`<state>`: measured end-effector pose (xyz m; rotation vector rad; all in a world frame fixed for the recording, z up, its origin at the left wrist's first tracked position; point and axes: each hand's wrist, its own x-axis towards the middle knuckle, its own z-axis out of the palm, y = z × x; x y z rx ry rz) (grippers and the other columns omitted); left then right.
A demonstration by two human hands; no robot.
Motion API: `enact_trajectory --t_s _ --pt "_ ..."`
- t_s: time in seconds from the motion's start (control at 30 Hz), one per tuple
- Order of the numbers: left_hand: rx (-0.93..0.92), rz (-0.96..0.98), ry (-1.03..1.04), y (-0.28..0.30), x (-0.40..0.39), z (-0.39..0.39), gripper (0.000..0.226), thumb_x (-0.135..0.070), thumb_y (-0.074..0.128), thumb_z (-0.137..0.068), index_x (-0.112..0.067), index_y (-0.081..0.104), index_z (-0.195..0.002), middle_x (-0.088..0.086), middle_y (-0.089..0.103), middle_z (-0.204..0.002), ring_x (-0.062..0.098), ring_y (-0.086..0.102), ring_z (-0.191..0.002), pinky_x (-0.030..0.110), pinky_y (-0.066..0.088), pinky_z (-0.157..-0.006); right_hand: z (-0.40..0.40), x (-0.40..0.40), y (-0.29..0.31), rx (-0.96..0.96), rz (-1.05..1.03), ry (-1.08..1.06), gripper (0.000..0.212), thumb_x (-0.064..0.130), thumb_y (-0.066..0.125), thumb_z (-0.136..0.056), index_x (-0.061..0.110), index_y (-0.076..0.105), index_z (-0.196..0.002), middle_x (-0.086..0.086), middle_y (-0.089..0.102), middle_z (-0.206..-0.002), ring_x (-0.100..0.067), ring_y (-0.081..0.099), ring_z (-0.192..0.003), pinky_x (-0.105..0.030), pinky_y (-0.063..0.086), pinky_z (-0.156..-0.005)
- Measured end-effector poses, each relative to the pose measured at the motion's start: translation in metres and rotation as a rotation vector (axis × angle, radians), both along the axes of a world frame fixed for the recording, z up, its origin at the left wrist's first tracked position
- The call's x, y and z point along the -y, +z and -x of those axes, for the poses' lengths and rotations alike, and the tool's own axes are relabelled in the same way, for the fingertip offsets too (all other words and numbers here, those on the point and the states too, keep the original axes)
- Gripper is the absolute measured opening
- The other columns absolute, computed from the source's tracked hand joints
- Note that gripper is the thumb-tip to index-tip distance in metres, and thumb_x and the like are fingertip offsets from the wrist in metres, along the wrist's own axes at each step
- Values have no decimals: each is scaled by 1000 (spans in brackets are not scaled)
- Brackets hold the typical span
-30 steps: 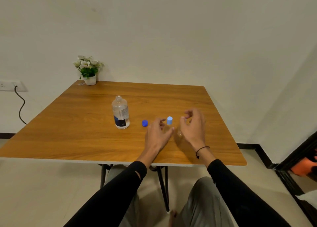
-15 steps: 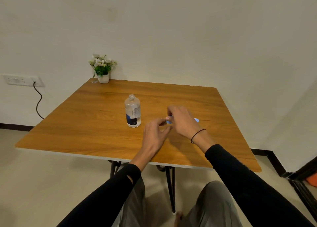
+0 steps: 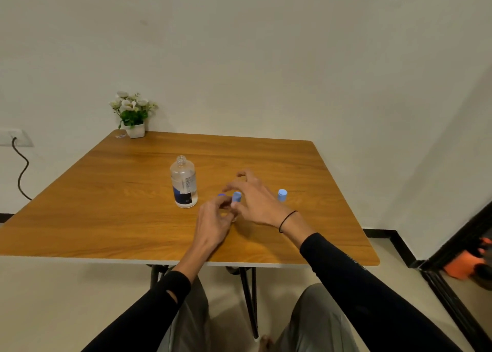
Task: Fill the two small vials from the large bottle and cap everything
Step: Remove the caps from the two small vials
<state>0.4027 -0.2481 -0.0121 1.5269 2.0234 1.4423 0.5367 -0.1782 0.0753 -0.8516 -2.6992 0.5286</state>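
The large clear bottle (image 3: 183, 182) stands uncapped near the middle of the wooden table (image 3: 106, 218). Its dark blue cap (image 3: 221, 194) lies just right of it, mostly hidden behind my left hand (image 3: 214, 219). My left hand pinches the glass body of a small vial (image 3: 236, 197) that wears a light blue cap. My right hand (image 3: 257, 201) hovers beside and over that vial with its fingers spread, thumb close to the cap. A second light-blue-capped vial (image 3: 282, 195) stands alone to the right of my right hand.
A small white pot of flowers (image 3: 133, 114) sits at the table's far left corner. A wall socket with a black cable (image 3: 22, 170) is at the left. An orange object (image 3: 471, 261) lies on the floor at the right.
My right hand moved from the right onto the vial's light blue cap, and now its fingers have spread and lifted off it. My left hand stays on the vial.
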Motion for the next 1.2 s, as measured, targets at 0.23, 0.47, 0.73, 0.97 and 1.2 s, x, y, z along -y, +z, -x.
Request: enact_trajectory --t_s 0.23,0.47,0.73,0.97,1.2 --pt "2 -6 12 -3 -3 -1 21 -24 81 -91 -19 80 -111 -6 79 -101 6 71 -95 37 61 -87 9 9 7 163 -359 -187 19 35 58 -101 18 52 -103 -4 61 -99 -31 61 -85 -41 45 -63" --pt "11 22 26 -3 -4 2 27 -27 82 -91 -19 79 -116 -8 79 -105 0 70 -99 33 61 -90 8 5 9 188 -228 -64 48 24 67 -96 25 43 -138 -10 56 -113 -34 59 -89 -42 47 -67" --pt "18 2 6 -5 -3 0 28 -20 81 -91 -16 78 -119 -4 79 -108 6 71 -102 31 59 -92 10 8 12 272 -227 -71 32 17 68 -94 17 53 -121 -11 54 -113 -33 58 -101 -37 39 -68" --pt "-3 -1 24 -4 -1 -1 17 -7 76 -90 -17 78 -103 -4 79 -98 12 72 -90 36 62 -80 14 8 6 250 -220 -154 48 50 57 -100 20 45 -136 -14 49 -129 -38 58 -105 -44 49 -72" --pt "15 24 24 -1 0 -2 32 -10 79 -90 -15 77 -121 -5 77 -109 10 71 -101 28 57 -89 13 1 9 235 -112 -43 60 33 72 -92 25 45 -145 -10 47 -129 -33 55 -109 -39 50 -73"
